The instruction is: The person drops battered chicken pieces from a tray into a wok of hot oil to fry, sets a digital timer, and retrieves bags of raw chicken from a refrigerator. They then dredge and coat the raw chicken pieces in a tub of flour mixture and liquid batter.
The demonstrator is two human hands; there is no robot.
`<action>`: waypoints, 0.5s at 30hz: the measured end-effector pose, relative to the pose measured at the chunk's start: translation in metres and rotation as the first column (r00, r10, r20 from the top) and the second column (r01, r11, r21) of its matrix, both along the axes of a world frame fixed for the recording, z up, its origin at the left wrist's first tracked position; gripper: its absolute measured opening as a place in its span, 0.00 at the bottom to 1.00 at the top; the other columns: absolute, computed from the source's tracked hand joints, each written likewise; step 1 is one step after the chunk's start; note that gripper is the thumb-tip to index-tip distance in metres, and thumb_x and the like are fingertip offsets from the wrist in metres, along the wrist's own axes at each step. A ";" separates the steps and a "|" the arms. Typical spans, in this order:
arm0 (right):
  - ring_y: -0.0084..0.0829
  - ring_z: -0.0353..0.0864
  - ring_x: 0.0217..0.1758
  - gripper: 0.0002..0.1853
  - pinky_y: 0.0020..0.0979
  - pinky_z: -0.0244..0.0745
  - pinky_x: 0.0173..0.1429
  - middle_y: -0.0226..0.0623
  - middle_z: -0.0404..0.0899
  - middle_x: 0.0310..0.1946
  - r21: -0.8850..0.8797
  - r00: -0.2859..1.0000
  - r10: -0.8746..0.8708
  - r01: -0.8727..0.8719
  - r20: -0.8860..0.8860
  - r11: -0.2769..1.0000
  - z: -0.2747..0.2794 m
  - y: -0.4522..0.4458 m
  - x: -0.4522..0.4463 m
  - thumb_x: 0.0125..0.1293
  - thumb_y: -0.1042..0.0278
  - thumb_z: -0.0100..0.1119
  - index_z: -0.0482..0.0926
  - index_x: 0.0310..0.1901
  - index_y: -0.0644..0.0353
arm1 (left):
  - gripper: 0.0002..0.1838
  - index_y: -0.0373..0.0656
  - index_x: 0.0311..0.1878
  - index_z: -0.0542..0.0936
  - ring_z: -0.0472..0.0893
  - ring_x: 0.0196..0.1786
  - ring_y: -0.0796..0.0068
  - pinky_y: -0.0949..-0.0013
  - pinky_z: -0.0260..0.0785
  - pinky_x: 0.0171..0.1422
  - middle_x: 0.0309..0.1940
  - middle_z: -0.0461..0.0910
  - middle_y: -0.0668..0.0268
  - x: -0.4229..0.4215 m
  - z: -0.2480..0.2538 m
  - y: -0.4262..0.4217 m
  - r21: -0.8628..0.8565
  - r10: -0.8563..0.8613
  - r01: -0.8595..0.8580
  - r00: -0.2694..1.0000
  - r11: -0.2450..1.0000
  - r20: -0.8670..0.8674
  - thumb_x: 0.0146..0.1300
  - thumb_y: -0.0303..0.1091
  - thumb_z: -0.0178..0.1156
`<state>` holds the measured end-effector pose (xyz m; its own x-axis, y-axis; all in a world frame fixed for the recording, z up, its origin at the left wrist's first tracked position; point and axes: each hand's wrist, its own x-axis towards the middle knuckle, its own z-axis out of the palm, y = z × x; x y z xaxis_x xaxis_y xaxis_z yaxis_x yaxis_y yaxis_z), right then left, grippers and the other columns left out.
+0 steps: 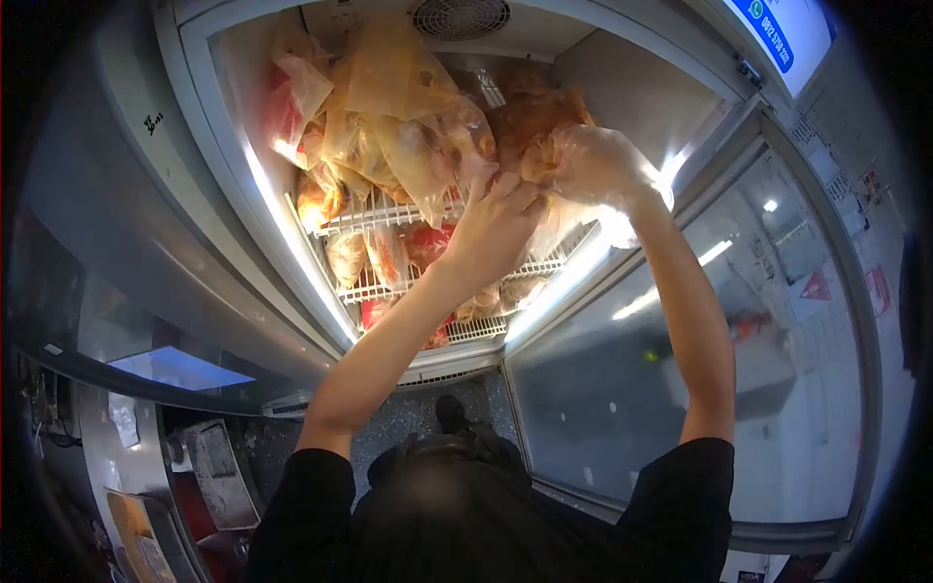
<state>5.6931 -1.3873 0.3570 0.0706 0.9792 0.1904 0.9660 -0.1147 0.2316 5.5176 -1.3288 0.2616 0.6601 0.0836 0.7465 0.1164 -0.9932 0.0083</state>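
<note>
On the top shelf of an open upright display chiller, both my hands reach in among bagged food. My left hand (pixel 496 225) has its fingers curled in at the edge of a clear plastic bag (pixel 470 131) with pale pieces inside. Clear plastic covers my right hand (pixel 601 167), like a glove or a bag turned over it. Its fingers close around a brownish-orange lump of food (pixel 542 155), close beside the left fingertips. Behind it lies a larger brown-orange mass of food (pixel 530 112). What exactly the food is, I cannot tell.
More bagged food (pixel 384 257) sits on the lower wire shelves (pixel 364 291). The chiller's glass door (pixel 661 389) stands open at right. A fan grille (pixel 462 17) is at the back. A steel appliance (pixel 185 282) and a counter (pixel 126 457) stand at left.
</note>
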 end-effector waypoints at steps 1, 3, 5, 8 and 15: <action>0.38 0.82 0.38 0.21 0.32 0.77 0.42 0.42 0.80 0.33 -0.022 0.990 -0.137 0.137 -0.038 0.990 0.003 0.004 -0.016 0.47 0.51 0.63 0.78 0.35 0.62 | 0.11 0.42 0.36 0.77 0.69 0.50 0.66 0.54 0.53 0.64 0.36 0.75 0.66 0.000 -0.006 -0.001 -0.009 -0.010 0.010 1.000 1.000 -0.024 0.46 0.30 0.60; 0.41 0.80 0.34 0.19 0.36 0.76 0.40 0.41 0.79 0.29 0.104 0.995 -0.096 0.096 -0.004 0.990 0.007 0.001 -0.036 0.44 0.54 0.63 0.76 0.34 0.58 | 0.11 0.44 0.36 0.77 0.70 0.48 0.68 0.57 0.56 0.59 0.35 0.75 0.66 0.002 -0.018 -0.005 -0.019 0.056 -0.057 0.998 0.998 -0.036 0.46 0.30 0.61; 0.42 0.80 0.34 0.20 0.34 0.77 0.39 0.40 0.78 0.29 0.292 0.994 -0.072 0.046 0.080 0.955 -0.028 0.007 -0.021 0.41 0.55 0.63 0.77 0.36 0.57 | 0.09 0.45 0.35 0.76 0.71 0.47 0.69 0.61 0.58 0.54 0.34 0.74 0.67 0.001 -0.027 -0.012 -0.041 0.106 -0.107 0.994 0.993 -0.037 0.47 0.30 0.60; 0.40 0.79 0.34 0.14 0.36 0.75 0.37 0.38 0.79 0.29 0.614 0.969 0.248 -0.198 0.004 0.764 -0.059 0.009 -0.008 0.45 0.66 0.63 0.75 0.34 0.58 | 0.05 0.45 0.32 0.75 0.71 0.45 0.70 0.64 0.60 0.49 0.31 0.73 0.68 0.003 -0.035 -0.014 -0.053 0.124 -0.126 0.992 0.991 -0.037 0.49 0.30 0.58; 0.34 0.78 0.40 0.10 0.35 0.75 0.45 0.41 0.78 0.34 0.546 0.840 0.286 0.015 -0.462 0.838 -0.033 -0.011 -0.024 0.48 0.76 0.61 0.76 0.35 0.59 | 0.02 0.46 0.29 0.73 0.73 0.41 0.70 0.66 0.61 0.47 0.29 0.73 0.68 0.008 -0.036 -0.007 0.082 0.011 -0.004 0.997 0.997 -0.081 0.52 0.31 0.55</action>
<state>5.6694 -1.3979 0.3245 0.1772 0.7518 0.6352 0.9352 0.0724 -0.3466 5.5260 -1.3361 0.2256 0.7184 0.0297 0.6950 0.1210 -0.9892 -0.0828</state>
